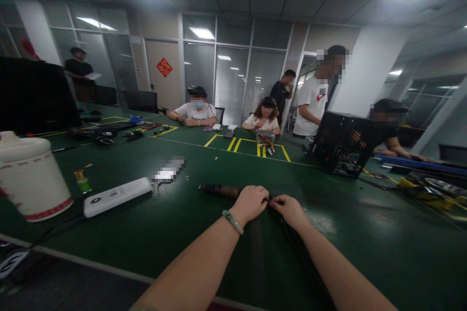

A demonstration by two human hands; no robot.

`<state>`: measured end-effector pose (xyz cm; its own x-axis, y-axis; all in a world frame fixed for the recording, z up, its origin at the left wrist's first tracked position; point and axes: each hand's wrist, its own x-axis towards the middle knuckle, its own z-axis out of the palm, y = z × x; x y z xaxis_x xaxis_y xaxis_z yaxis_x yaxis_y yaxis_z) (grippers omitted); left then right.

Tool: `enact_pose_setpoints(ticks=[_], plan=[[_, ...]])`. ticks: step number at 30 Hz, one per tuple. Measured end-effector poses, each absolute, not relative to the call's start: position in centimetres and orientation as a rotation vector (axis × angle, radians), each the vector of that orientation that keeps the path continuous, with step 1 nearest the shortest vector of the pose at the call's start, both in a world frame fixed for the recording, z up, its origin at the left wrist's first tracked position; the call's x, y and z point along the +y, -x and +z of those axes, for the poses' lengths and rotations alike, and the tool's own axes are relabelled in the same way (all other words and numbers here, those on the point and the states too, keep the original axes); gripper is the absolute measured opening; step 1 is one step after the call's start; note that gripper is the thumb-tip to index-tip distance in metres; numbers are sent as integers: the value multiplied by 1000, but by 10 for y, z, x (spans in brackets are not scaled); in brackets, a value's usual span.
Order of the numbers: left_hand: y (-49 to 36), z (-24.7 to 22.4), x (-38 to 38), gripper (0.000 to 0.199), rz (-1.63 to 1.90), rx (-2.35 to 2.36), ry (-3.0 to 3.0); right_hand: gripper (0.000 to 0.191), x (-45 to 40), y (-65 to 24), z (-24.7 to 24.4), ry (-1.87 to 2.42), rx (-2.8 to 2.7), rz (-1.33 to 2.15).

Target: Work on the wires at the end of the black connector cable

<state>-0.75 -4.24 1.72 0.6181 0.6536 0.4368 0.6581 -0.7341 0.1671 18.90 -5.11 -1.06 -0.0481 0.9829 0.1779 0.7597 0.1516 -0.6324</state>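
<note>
A dark cylindrical tool [222, 190] lies on the green table, its narrow tip pointing left. My left hand [252, 202], with a bracelet on its wrist, is closed around the tool's right end. Just to the right, the fingers of my right hand [290, 208] are pinched on a black cable [292, 240] close to where it meets the tool. The cable runs down beneath my right forearm. The exact joint between tool and cable is small and partly covered by my fingers.
On the green table [175, 233] are a white power strip [118, 197], a large white cup [32, 180], a small green bottle [83, 182] and a black computer case [341, 143]. Several people are across the table, two seated near yellow tape outlines. Loose cables lie at both sides.
</note>
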Motion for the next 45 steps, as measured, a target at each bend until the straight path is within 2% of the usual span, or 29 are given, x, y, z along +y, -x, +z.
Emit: enact_pose_setpoints(ticks=[15, 23, 45], plan=[[-7, 8, -34, 10, -842, -1184, 2846, 22, -53, -200, -1, 1725, -1840, 543], [-6, 11, -39, 10, -782, -1162, 2833, 23, -57, -200, 1, 1711, -1823, 613], [-10, 17, -46, 7, -699, -1183, 2809, 19, -60, -192, 1, 1748, -1853, 526]])
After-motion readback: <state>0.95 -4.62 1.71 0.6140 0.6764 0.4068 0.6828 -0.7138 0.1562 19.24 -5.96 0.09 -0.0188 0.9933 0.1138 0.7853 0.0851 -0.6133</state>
